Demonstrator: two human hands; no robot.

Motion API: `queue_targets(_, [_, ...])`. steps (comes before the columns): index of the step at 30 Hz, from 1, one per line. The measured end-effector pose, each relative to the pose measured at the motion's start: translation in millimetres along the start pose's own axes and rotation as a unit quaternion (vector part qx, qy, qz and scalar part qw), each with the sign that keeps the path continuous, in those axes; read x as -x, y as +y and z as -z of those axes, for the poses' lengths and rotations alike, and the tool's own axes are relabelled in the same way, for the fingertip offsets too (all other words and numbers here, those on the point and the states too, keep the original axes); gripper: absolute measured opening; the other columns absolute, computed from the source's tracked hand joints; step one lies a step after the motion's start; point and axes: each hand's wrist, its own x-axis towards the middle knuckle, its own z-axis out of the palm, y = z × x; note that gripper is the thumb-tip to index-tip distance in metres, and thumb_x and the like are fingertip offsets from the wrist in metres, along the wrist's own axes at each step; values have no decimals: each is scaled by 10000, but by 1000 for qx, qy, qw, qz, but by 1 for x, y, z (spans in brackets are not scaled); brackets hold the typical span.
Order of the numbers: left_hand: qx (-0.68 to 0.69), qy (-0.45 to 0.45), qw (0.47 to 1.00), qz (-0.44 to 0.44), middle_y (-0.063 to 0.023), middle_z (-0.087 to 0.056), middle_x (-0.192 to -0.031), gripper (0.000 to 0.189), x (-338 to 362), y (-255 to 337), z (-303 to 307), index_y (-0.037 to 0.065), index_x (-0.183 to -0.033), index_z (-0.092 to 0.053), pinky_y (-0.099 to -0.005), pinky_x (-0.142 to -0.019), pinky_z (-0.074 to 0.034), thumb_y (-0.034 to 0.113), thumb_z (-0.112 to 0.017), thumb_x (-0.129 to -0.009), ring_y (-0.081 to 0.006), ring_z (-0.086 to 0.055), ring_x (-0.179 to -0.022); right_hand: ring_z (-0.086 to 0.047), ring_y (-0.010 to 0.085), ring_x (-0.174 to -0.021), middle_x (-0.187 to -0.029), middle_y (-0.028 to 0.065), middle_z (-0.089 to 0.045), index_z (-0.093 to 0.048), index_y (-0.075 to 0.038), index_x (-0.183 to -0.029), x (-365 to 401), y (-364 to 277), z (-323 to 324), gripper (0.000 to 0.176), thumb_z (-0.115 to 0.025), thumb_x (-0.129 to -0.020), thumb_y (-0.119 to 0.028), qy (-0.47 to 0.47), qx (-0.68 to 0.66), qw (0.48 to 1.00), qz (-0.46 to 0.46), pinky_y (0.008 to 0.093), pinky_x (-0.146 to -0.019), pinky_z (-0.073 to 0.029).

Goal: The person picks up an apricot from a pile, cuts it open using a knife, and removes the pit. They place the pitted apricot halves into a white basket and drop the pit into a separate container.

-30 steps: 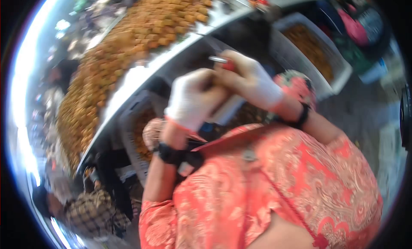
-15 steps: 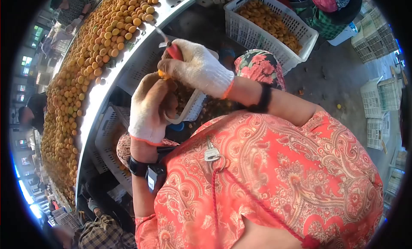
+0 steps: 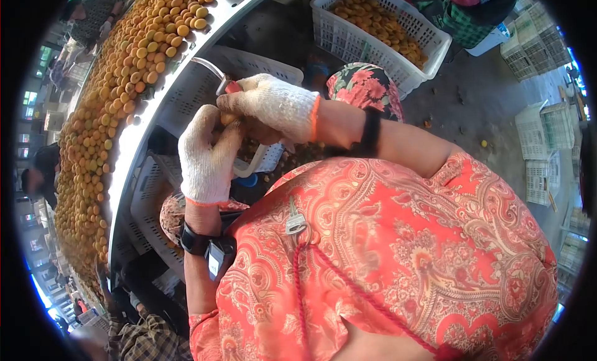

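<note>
My right hand grips the knife, blade pointing far left; my left hand pinches a half-hidden fruit nearer me.

Gloves: rough, matt knit cloth. Tabletop edge: smooth, glossy, looks metal. Crates: matt plastic. Key: shiny metal. Blouse: patterned cloth.

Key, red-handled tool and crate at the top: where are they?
Key (image 3: 294,225): head view, its wide end.
Red-handled tool (image 3: 211,65): head view, its curved metal part.
Crate (image 3: 367,54): head view, its side wall.
</note>
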Motion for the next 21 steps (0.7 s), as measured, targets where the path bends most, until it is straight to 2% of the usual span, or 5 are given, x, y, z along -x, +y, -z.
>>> queue_targets(3, [-18,10,1000,18,-29,-610,-791,72,-2,-2,1,-2,-898,-593,-225,-598,-455,48,-642,-884,-53,-554,-695,-463,51,-510,-723,-16,-593,-613,-87,-985,-3,3,4,200,-586,-1006,-283,-4,-58,998,-39,217,-425,-301])
queue_targets(8, [358,25,916,181,-10,-563,-689,163,1,8,-7,85,-993,-592,-233,-413,-313,245,-559,-1000,-95,-434,-458,-560,97,-608,-795,30,-626,-610,-60,-990,-6,0,-5,226,-608,-998,-286,74,32,996,23,256,-479,-409])
queue_targets(10, [329,13,924,195,-20,-580,-726,199,0,-1,-5,89,-1032,-583,-231,-413,-331,284,-545,-1016,-92,-445,-471,-609,115,-748,-876,52,-650,-605,-30,-1019,-19,12,1,214,-619,-995,-242,62,155,969,181,284,-596,-494])
queue_targets(14, [453,-13,871,189,-56,-632,-841,215,0,-1,-1,68,-1169,-583,-213,-449,-361,173,-578,-981,-97,-507,-543,-573,71,-822,-895,15,-636,-612,-22,-1006,-18,8,1,169,-638,-985,-188,113,307,912,249,257,-690,-493])
queue_targets(21, [534,-55,824,180,-93,-605,-935,340,3,-3,2,68,-1244,-553,-259,-553,-438,61,-585,-906,-153,-532,-665,-524,24,-696,-763,-55,-565,-626,-51,-962,-13,-12,-2,161,-698,-952,-195,130,160,931,302,212,-584,-441])
